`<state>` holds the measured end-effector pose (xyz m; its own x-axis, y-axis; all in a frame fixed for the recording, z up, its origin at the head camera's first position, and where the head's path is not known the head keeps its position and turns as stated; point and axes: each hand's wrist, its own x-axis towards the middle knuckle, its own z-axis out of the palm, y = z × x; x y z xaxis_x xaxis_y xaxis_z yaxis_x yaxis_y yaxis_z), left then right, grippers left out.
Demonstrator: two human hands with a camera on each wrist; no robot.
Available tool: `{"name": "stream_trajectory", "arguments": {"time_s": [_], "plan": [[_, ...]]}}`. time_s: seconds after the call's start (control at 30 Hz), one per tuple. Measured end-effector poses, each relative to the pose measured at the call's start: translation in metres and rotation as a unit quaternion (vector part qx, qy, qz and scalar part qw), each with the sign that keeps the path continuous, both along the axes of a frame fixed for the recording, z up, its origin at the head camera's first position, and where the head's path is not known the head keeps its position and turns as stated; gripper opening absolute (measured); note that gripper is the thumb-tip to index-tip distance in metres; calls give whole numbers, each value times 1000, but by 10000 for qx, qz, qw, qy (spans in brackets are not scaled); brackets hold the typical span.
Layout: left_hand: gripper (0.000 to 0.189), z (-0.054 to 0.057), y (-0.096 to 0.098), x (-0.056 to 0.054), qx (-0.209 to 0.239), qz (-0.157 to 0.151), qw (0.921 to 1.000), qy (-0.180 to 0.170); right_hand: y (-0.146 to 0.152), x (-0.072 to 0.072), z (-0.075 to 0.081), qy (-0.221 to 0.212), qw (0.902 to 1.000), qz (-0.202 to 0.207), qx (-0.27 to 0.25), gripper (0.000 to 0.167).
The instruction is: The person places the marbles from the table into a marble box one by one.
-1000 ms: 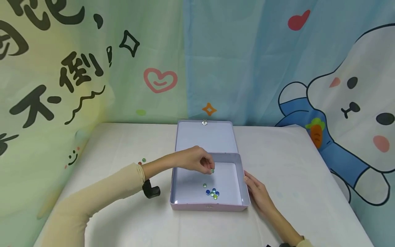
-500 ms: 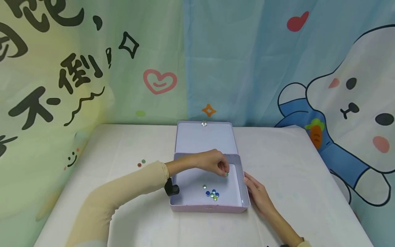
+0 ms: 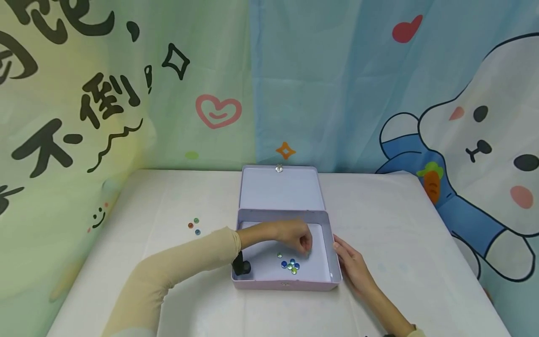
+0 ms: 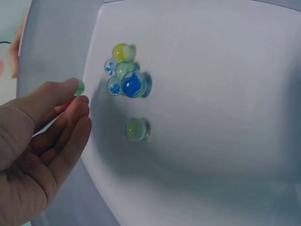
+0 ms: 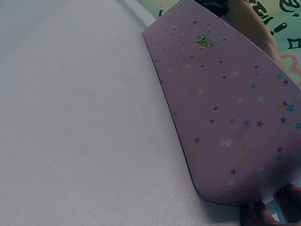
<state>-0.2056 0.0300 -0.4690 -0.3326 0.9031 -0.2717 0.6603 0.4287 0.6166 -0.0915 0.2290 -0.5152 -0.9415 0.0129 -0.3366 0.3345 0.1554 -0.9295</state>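
Note:
My left hand (image 3: 292, 234) reaches over the open tin box (image 3: 286, 284), toward its right side. In the left wrist view, thumb and fingers of that hand pinch a small green glass marble (image 4: 80, 87). Below it on the white floor of the box, a cluster of blue, green and yellow marbles (image 4: 131, 84) lies together, and a single clear marble with a green-yellow swirl (image 4: 136, 129) sits apart. My right hand (image 3: 355, 267) rests along the outside of the box's right wall, fingers fairly straight. The right wrist view shows its fingertips at the corner of the pink, star-patterned side.
Left of the box, a red marble (image 3: 191, 225), a green marble (image 3: 196, 220) and a blue marble (image 3: 198, 231) lie on the white tablecloth (image 3: 202, 299). The box's lid (image 3: 282, 187) is folded back behind it. A printed curtain (image 3: 303, 84) hangs behind the table.
My left hand has moved right across the box with the green marble, then lower toward the floor. The blue marble on the cloth has come out from behind the sleeve. My right hand stays put.

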Motion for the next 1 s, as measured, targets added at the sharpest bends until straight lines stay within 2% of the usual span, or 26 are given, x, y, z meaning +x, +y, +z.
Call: {"name": "stream_trajectory", "arguments": {"time_s": [0.37,0.7,0.87,1.0], "plan": [[6,-12,3,6,-100,119,9998,-120,-1,1,-1,-10,10000,-4,20,60],[6,-20,4,5,-47,130,9999,-92,-1,1,1,-8,10000,31,53,59],[14,-11,3,0,32,146,9999,-49,0,1,2,-11,9999,96,68,59],[18,4,-1,-11,519,281,9982,127,0,1,2,-30,9999,94,118,60]]}}
